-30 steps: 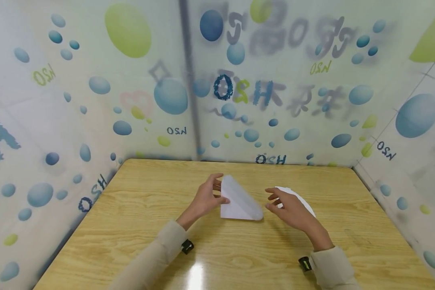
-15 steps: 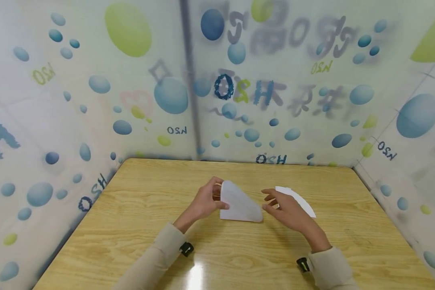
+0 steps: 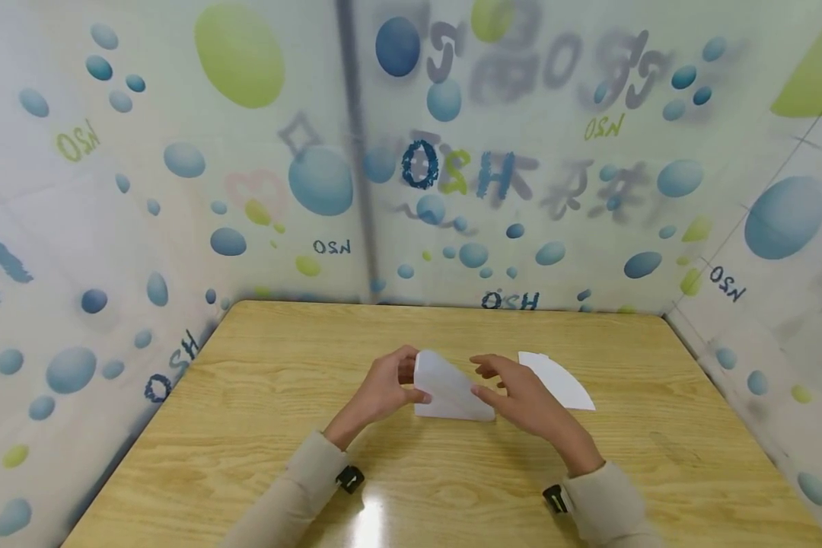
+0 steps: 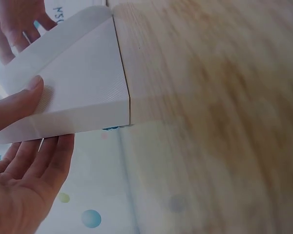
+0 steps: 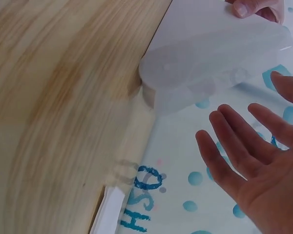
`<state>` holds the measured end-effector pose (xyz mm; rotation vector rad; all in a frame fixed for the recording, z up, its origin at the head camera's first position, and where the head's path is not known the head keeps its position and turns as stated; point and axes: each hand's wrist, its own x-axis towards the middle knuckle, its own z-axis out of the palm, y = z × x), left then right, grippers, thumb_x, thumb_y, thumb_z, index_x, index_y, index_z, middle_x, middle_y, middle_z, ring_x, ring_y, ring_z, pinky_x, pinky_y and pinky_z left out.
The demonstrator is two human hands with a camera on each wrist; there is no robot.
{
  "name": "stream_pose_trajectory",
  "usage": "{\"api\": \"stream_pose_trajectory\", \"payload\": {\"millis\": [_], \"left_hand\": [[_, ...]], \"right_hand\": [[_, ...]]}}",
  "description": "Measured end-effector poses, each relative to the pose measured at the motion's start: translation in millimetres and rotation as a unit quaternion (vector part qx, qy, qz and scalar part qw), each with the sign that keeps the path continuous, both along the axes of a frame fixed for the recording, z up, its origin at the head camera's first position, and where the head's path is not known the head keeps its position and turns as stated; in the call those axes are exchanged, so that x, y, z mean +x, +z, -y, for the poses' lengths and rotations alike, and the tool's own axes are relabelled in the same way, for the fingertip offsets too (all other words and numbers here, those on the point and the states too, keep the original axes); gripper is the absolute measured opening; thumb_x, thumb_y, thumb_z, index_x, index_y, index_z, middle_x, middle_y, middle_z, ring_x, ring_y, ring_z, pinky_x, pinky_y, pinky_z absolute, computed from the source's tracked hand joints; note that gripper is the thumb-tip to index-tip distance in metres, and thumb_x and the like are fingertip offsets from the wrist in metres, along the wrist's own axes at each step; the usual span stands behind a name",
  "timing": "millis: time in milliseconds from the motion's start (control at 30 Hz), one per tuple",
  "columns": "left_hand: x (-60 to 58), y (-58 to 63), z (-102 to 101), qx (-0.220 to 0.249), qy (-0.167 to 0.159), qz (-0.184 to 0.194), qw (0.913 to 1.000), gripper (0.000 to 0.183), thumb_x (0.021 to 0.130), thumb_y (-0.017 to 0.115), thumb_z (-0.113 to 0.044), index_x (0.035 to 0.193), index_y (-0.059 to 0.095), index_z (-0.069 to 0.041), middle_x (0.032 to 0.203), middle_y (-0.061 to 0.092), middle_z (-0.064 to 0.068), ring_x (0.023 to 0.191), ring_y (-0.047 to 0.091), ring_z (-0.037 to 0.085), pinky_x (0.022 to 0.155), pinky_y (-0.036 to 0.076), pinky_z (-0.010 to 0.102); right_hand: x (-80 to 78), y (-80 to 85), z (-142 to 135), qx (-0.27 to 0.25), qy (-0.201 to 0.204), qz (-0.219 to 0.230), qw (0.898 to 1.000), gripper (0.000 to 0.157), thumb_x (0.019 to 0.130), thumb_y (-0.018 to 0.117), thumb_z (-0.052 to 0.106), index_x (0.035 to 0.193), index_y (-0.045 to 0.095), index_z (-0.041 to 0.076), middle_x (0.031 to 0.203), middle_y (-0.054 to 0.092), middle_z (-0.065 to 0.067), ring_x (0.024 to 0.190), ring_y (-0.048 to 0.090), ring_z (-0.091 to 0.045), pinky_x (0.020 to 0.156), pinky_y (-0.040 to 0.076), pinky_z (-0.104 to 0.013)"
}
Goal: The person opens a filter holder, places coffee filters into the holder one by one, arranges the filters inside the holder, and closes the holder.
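A white, roughly triangular box (image 3: 445, 394) stands on the table near the middle. Across its sloping side runs a translucent, round-ended cover (image 5: 200, 58). My left hand (image 3: 383, 390) holds the box by its left side, thumb on the near face and fingers behind, as the left wrist view shows. My right hand (image 3: 524, 396) hovers at the box's right side, fingers spread and slightly bent; in the right wrist view a gap separates them from the cover. Behind the right hand lies a thin stack of white fan-shaped paper (image 3: 563, 384). What the box contains is hidden.
The wooden table (image 3: 301, 358) meets a back wall sheet (image 3: 301, 274) printed with blue and green dots, and side sheets close in left and right. Both forearms, in pale sleeves (image 3: 315, 464), reach in from the front; a dark wrist camera (image 3: 349, 479) hangs at the cuff.
The right hand has moved left toward the box, uncovering more of the fan-shaped paper. The left hand has lowered slightly, and the box's top has come down and tilted with it.
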<state>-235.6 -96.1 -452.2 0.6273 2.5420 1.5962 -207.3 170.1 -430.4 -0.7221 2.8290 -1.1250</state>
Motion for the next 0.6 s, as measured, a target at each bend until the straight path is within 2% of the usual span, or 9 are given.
{"api": "stream_pose_trajectory", "payload": {"millis": [167, 333, 400, 600], "left_hand": [[0.1, 0.0, 1, 0.001, -0.009, 0.004, 0.9999, 0.048, 0.081, 0.086, 0.001, 0.123, 0.063, -0.008, 0.112, 0.076, 0.009, 0.104, 0.074, 0.024, 0.094, 0.060, 0.040], [1.3, -1.6, 8, -0.004, -0.008, 0.008, 0.9999, 0.047, 0.081, 0.086, -0.002, 0.123, 0.065, -0.003, 0.113, 0.074, 0.011, 0.104, 0.074, 0.026, 0.092, 0.061, 0.041], [1.1, -2.1, 10, -0.008, -0.011, 0.008, 0.9999, 0.046, 0.081, 0.087, -0.003, 0.122, 0.065, -0.003, 0.114, 0.074, 0.011, 0.103, 0.074, 0.026, 0.090, 0.061, 0.040], [-2.1, -0.7, 6, -0.016, -0.047, 0.014, 0.9987, 0.049, 0.085, 0.085, -0.008, 0.130, 0.064, -0.002, 0.119, 0.073, 0.013, 0.106, 0.073, 0.028, 0.089, 0.062, 0.038]], "right_hand": [[-2.0, 0.6, 15, -0.005, 0.005, -0.017, 1.000, 0.050, 0.103, 0.065, 0.032, 0.148, 0.054, 0.013, 0.142, 0.063, -0.012, 0.128, 0.062, -0.033, 0.102, 0.053, -0.056], [-5.5, -0.9, 32, -0.016, 0.024, -0.023, 0.999, 0.053, 0.103, 0.066, 0.035, 0.149, 0.053, 0.013, 0.143, 0.062, -0.010, 0.130, 0.061, -0.032, 0.105, 0.052, -0.056], [-5.9, 0.3, 38, -0.023, 0.029, -0.019, 0.999, 0.054, 0.101, 0.068, 0.034, 0.148, 0.053, 0.014, 0.142, 0.063, -0.009, 0.129, 0.062, -0.030, 0.104, 0.053, -0.055], [-6.0, 3.6, 43, -0.027, 0.033, -0.024, 0.999, 0.055, 0.094, 0.077, 0.022, 0.144, 0.057, 0.013, 0.138, 0.066, -0.006, 0.121, 0.065, -0.024, 0.097, 0.057, -0.049]]}}
